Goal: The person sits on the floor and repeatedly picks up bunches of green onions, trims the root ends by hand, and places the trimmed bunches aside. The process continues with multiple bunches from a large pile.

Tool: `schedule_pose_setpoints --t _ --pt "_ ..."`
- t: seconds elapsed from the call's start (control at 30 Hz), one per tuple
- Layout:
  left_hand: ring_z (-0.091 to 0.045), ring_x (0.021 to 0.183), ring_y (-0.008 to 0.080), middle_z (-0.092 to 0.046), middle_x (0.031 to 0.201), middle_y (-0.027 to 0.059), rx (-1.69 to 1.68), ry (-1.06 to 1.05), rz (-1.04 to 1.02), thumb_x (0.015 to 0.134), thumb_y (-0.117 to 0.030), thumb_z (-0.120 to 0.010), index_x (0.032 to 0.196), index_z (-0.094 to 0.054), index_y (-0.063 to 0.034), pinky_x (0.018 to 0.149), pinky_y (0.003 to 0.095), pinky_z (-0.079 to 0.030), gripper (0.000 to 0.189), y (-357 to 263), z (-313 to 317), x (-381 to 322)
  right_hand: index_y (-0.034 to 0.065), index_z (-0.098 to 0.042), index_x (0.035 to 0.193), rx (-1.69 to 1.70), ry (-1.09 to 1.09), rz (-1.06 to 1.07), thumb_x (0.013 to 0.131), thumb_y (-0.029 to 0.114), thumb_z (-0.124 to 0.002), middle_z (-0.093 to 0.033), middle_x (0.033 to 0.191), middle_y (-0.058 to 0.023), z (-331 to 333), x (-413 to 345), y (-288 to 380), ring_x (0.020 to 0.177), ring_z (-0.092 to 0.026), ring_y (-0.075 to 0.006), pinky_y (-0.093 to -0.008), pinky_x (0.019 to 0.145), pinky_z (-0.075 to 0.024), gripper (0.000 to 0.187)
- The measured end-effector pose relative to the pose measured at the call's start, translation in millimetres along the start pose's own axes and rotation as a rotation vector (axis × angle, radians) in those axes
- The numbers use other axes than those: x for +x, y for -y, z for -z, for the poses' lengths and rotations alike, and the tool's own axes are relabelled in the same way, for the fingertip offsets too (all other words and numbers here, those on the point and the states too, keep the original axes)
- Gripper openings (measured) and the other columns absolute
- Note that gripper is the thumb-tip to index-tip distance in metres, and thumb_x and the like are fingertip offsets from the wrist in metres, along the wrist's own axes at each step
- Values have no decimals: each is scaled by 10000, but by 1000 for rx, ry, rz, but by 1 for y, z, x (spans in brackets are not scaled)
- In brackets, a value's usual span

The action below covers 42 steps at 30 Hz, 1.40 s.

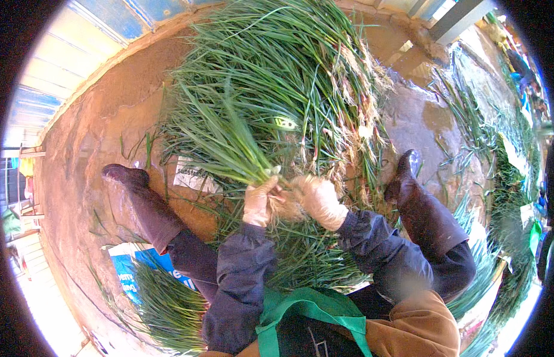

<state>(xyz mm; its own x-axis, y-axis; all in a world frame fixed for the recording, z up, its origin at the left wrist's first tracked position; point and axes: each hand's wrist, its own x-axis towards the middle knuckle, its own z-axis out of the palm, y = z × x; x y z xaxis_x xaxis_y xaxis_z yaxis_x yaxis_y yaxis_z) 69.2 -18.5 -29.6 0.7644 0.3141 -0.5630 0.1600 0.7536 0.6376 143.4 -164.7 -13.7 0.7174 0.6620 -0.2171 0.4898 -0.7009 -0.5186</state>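
My left hand [259,201], in a pale glove, is closed around a bunch of green onions [241,156] near its root end, the leaves fanning up and left. Beside it on the right is my gloved right hand [320,201], blurred, with curled fingers at the bunch's pale roots; whether it grips some of them I cannot tell. Beyond both hands lies a large heap of green onions [268,67], its leaves to the left and its roots to the right. More green leaves [308,263] lie below my hands, between my legs.
My boots [129,176] rest on wet brown ground either side of the heap. At lower left, green onions [169,303] lie on a blue and white printed sheet [125,272]. A metal post [460,22] stands at upper right. Further piles of greens [509,201] line the right side.
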Motion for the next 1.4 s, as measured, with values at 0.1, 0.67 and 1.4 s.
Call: schedule_pose_setpoints --t 0.1,0.67,1.4 --pt "-574 670 122 -620 834 89 -74 -193 64 812 -70 -650 1006 -591 -22 410 240 -472 208 -2 30 -32 114 -659 882 47 107 -10 809 223 -577 -631 764 -142 -12 -15 -11 663 -632 -324 -401 566 -498 155" --pt "-582 703 156 -608 940 86 -391 -24 54 830 -47 -632 1048 -506 -86 452 265 -521 255 9 21 -73 101 -653 882 -481 -258 -125 804 209 -591 -644 764 -108 25 98 -98 698 -614 -292 -386 638 -490 147" --pt "-586 681 148 -611 916 85 -210 -62 161 819 -33 -628 1174 -487 -55 456 235 -497 383 5 36 -67 79 -590 937 266 -304 -29 826 206 -595 -632 764 -154 -15 -2 30 700 -624 -338 -406 599 -497 168"
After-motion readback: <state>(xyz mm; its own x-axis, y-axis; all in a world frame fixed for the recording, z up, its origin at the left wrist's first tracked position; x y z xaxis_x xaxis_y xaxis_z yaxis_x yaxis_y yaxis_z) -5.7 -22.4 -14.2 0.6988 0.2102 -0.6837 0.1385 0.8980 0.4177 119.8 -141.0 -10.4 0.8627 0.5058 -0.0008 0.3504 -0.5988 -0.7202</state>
